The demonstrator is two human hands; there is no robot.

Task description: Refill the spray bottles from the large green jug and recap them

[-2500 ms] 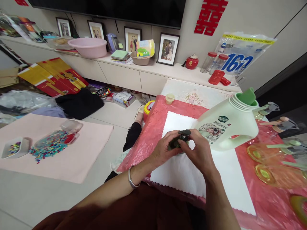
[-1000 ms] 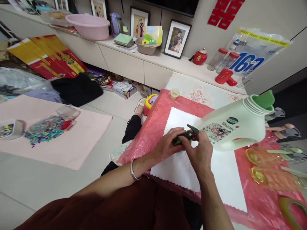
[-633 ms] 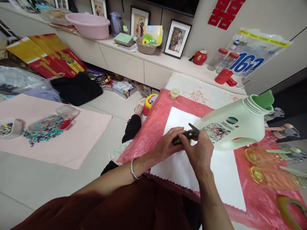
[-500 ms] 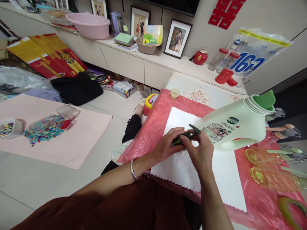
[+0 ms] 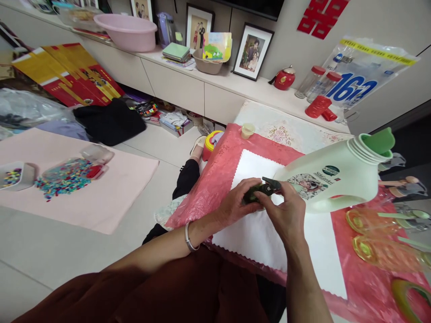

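Both hands, left hand [image 5: 235, 204] and right hand [image 5: 286, 213], grasp a small dark green clip [image 5: 261, 190] over a white cloth [image 5: 256, 233], near a pale jug [image 5: 336, 179].

Pale tiled floor [image 5: 60, 251] fills the lower left of the frame, with a pink mat [image 5: 101, 193] spread over it at mid left. A long low cream cabinet [image 5: 175, 89] runs along the beige wall [image 5: 296, 49] across the top, drawer fronts closed. On its top: a pink basin [image 5: 126, 31] at upper left, framed photos [image 5: 253, 51] at top centre, a red pot [image 5: 284, 78] and clear jars [image 5: 311, 83] at upper right. Red paper cutout [image 5: 319, 18] is stuck on the wall at top right. Dark screen edge [image 5: 256, 6] is at top centre. Red-and-yellow flat boxes [image 5: 67, 74] lean at upper left. Even indoor light.
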